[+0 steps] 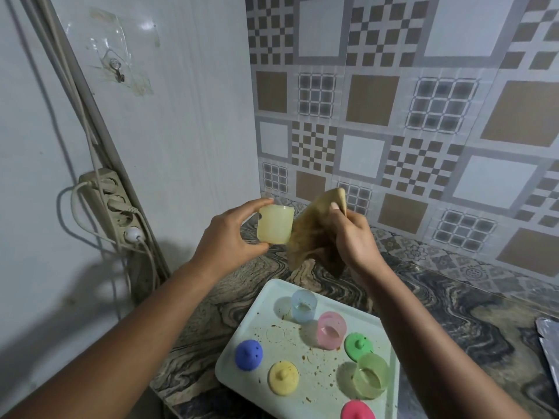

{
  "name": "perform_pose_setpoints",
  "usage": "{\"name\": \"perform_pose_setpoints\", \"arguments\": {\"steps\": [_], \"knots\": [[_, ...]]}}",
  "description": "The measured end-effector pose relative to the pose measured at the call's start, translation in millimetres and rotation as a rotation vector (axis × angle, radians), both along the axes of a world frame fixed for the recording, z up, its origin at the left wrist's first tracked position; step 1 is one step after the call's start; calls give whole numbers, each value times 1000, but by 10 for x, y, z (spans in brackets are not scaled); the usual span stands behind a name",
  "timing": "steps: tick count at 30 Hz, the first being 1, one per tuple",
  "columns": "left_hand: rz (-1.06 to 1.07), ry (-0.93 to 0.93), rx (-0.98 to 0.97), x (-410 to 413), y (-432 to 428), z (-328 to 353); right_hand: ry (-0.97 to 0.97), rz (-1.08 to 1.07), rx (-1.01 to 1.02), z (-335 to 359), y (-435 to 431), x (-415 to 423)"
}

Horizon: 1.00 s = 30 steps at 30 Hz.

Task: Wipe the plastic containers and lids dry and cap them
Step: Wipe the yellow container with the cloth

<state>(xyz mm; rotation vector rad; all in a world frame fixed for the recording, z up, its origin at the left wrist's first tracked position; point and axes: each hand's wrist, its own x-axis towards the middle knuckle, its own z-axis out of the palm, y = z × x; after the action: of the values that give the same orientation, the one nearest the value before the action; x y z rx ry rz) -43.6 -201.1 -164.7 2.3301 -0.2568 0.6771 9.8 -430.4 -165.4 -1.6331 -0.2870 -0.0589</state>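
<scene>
My left hand (230,234) holds a small translucent yellow container (274,224) up above the counter, thumb on top and fingers under it. My right hand (352,234) grips a brown cloth (311,234) that touches the container's right side. Below, a pale green tray (254,309) carries a blue container (303,305), a pink container (331,329) and a green container (369,379), all without lids. Loose lids lie on the tray: blue (248,354), yellow (283,378), green (359,345) and pink (357,410).
The tray rests on a marbled counter (453,313) in a corner with patterned wall tiles. A power strip (113,204) with plugged cables hangs on the left wall. A foil-like edge (549,340) shows at the far right. Brown specks dot the tray.
</scene>
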Motion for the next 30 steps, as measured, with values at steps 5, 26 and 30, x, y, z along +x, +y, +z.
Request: {"name": "perform_pose_setpoints", "arguments": {"steps": [5,26,30], "knots": [[-10,-60,44,12,-53,-44,-111,85,-108,56,194,-138],[34,-144,55,62,108,-25,-658,354,-596,-431,52,-291],[5,-116,70,68,123,-48,-297,241,-268,-370,-31,-325]]}}
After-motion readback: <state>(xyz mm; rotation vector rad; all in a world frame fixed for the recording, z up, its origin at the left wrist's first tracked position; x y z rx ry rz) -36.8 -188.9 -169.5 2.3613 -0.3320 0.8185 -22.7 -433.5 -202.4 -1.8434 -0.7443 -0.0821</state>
